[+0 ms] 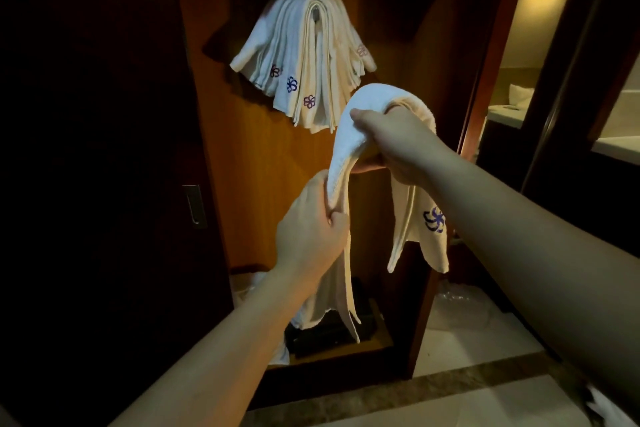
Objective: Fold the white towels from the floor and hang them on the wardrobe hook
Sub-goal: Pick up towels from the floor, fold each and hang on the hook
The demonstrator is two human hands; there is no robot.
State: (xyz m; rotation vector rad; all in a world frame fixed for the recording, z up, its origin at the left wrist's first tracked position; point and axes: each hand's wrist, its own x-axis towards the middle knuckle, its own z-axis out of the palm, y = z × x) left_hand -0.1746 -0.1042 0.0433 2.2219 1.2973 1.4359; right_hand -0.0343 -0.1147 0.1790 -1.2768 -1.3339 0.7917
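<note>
— How is the room around the hands?

— Tight on the left: the dark wardrobe door (104, 149) with its recessed handle (195, 206) stands just beside the left forearm. Ahead is the lit wooden back panel (256, 163) of the open wardrobe; its right edge post (485, 80) runs down just behind the right wrist. Past that post the doorway opens to a lit room. Below, the pale floor (467, 340) with a dark stone strip lies open to the right.

— And the towel being handled?

— A white towel (349, 142) with a blue flower mark arches over between the two hands, in the air in front of the panel, just below the hung ones. The right hand (398, 146) is clenched round its top bend, thumb over the front, cloth spilling down both sides of the wrist. The left hand (311, 229) grips the near hanging fold lower down, thumb pinching it against the curled fingers; the tail drops past the wrist toward the wardrobe base.

— The hook?

— Hidden, I think, under the fan of folded towels (304, 55) hanging high on the panel. Something white lies low in the wardrobe, too dim to tell.
</note>
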